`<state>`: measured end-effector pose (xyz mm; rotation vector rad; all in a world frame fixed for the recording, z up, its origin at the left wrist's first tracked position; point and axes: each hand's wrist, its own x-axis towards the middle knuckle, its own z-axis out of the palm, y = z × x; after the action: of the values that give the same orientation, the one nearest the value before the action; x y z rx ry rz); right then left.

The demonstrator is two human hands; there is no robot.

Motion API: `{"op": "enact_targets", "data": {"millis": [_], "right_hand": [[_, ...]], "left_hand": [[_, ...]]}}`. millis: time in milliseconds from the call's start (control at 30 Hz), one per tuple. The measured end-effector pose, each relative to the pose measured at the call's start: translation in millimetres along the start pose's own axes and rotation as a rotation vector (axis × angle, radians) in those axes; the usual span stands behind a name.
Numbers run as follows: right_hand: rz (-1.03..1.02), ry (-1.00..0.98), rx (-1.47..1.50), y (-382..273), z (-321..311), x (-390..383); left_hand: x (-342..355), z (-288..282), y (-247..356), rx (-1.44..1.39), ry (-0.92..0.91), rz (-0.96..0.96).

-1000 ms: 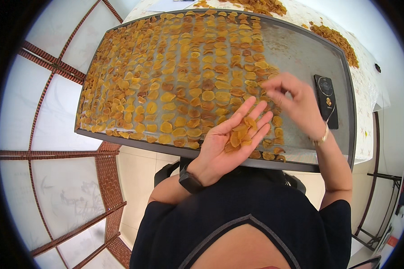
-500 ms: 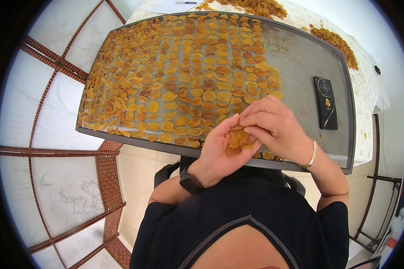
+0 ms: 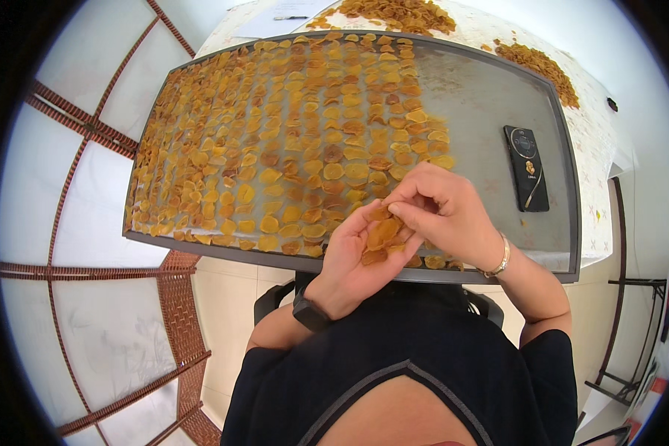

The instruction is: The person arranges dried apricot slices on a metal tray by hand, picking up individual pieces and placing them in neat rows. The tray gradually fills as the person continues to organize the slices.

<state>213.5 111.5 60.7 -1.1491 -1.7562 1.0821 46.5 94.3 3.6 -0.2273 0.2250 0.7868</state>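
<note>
My left hand (image 3: 349, 260) is cupped, palm up, over the tray's near edge, with several dried amber slices (image 3: 383, 235) lying in it. Above that palm, my right hand (image 3: 447, 208) pinches with thumb and forefinger at a slice near the left fingertips. The pinched slice is partly covered by the fingers. Beneath and beyond both hands lies a large dark-rimmed tray (image 3: 490, 97). Closely set rows of similar yellow-brown slices (image 3: 297, 126) cover its left and middle part.
A black phone-like device (image 3: 526, 169) rests on the tray's right side. Behind the tray, loose slices form one pile (image 3: 401, 15) and another pile (image 3: 540, 68) on a patterned cloth. Papers (image 3: 271, 21) with a pen (image 3: 291, 17) lie far left. A folding screen (image 3: 100, 201) stands at left.
The view has shifted slightly. My right fingers have moved a little toward the left fingertips, and the slices in my palm show more openly.
</note>
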Motion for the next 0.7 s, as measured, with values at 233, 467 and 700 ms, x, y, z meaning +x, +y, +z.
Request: {"op": "enact_targets", "data": {"millis": [233, 467, 700], "right_hand": [[0.034, 0.265, -0.050, 22.9, -51.4, 45.0], [0.278, 0.179, -0.239, 95.6, -121.5, 108.9], [0.353, 0.082, -0.320, 120.4, -123.3, 123.8]], "left_hand": [[0.6, -3.3, 7.9, 0.018, -0.129, -0.128], [-1.8, 1.5, 6.6, 0.034, -0.078, -0.118], [-3.6, -0.4, 9.9, 0.028, -0.065, -0.088]]}}
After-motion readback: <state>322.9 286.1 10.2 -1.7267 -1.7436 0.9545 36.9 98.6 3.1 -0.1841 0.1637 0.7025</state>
